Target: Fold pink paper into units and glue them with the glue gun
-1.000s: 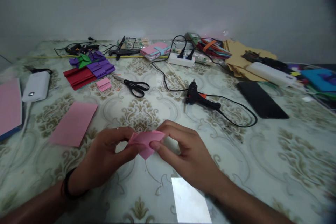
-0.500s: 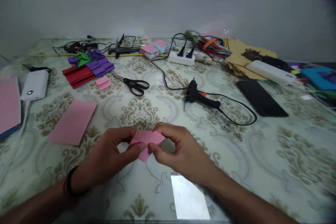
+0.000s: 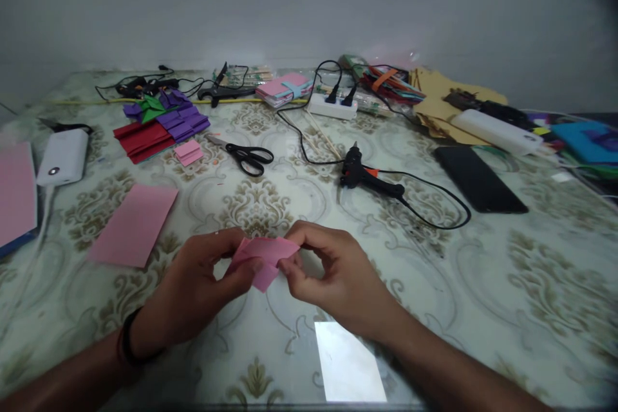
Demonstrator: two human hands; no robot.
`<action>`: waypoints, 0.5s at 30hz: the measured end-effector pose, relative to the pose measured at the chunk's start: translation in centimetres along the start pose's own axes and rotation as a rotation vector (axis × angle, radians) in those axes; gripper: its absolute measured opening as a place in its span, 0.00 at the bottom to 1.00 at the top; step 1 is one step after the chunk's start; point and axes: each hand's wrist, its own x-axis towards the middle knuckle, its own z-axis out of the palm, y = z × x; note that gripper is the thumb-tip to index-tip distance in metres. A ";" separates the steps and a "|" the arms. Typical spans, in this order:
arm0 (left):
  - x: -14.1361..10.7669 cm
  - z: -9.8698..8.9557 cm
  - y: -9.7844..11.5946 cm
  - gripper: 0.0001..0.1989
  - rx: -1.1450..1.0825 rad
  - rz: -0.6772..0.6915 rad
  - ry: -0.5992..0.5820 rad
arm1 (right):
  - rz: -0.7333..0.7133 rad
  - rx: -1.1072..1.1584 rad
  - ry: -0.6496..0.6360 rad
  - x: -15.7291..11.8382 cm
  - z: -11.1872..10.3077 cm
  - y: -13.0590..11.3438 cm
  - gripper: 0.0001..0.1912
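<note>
A small folded piece of pink paper (image 3: 264, 257) is held up between both hands, just above the table near its front. My left hand (image 3: 205, 283) pinches its left side between thumb and fingers. On the right side, my right hand (image 3: 333, 270) grips the paper's corner, fingertips bent around it. One pointed flap hangs down between the thumbs. To the left lies a flat pink sheet (image 3: 138, 225). Farther back rests a small pleated pink piece (image 3: 188, 152), beside black-handled scissors (image 3: 248, 156).
A black glue gun (image 3: 369, 177) with a looped cable lies right of centre, near a dark phone (image 3: 480, 179). Pleated red paper (image 3: 145, 140), a white power bank (image 3: 63, 156) and a power strip (image 3: 333, 107) stand farther back on the patterned table (image 3: 463, 309).
The pink paper has tilted and its upper part looks flatter. My right fingertips have curled in more at its right corner, and both hands have shifted slightly.
</note>
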 end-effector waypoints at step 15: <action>-0.8 0.1 0.0 0.22 0.069 0.173 0.232 | -0.587 -0.224 0.136 -0.5 -0.3 0.0 0.15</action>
